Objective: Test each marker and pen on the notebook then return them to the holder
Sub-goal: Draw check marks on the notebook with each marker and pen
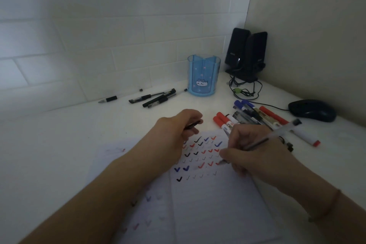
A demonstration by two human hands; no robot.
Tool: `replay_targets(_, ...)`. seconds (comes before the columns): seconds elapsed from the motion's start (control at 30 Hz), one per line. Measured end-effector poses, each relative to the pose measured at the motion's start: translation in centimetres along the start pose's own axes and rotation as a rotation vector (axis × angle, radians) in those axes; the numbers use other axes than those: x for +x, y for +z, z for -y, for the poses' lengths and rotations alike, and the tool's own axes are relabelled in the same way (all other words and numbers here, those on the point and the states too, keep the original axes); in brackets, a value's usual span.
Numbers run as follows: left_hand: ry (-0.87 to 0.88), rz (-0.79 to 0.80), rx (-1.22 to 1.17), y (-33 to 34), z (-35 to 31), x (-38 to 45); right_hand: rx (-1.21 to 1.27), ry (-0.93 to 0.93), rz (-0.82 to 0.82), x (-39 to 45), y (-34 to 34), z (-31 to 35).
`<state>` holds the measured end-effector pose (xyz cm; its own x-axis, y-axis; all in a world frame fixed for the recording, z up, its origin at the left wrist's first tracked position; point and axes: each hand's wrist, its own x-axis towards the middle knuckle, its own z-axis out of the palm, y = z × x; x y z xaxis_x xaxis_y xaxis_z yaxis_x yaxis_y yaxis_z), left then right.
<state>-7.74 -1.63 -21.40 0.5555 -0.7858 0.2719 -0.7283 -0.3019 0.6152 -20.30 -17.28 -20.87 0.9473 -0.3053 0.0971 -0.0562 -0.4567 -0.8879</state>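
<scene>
An open notebook lies on the white desk, its page covered with rows of black, red and blue tick marks. My right hand grips a clear-barrelled pen, its tip touching the page beside a red tick. My left hand rests at the top of the page and holds a black pen cap. The blue see-through holder with a cat picture stands behind, with nothing seen inside. A pile of markers and pens lies right of the notebook. Several black pens lie left of the holder.
Two black speakers stand in the back corner with a tangle of cable in front. A black mouse sits at the right. One capless pen lies by the tiled wall at the left.
</scene>
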Motion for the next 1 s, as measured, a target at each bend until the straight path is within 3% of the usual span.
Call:
replay_targets(0.17, 0.143, -0.043, 0.150, -0.4, 0.4, -0.2, -0.103, -0.069, -0.161, 0.4, 0.6, -1.1)
replay_targets(0.43, 0.045, -0.023, 0.102, 0.0, 0.1, -0.1, -0.193, -0.147, -0.139, 0.5, 1.0, -1.8)
replay_targets(0.63, 0.196, -0.054, 0.218, -0.1, 0.8, 0.0, -0.189, -0.095, -0.127, 0.5, 0.8, -1.7)
replay_targets(0.7, 0.161, -0.071, 0.200, -0.2, 0.5, 0.0, -0.147, -0.081, -0.152, 0.6, 0.9, -1.6)
replay_targets(0.83, -0.104, -0.116, -0.104, -0.1, -0.1, 0.0, 0.167, -0.032, -0.131, 0.2, 0.1, -0.1)
replay_targets(1.0, -0.180, -0.146, -0.481, -0.1, -0.5, 0.2, 0.449, -0.039, -0.100, 0.1, -0.7, 0.4)
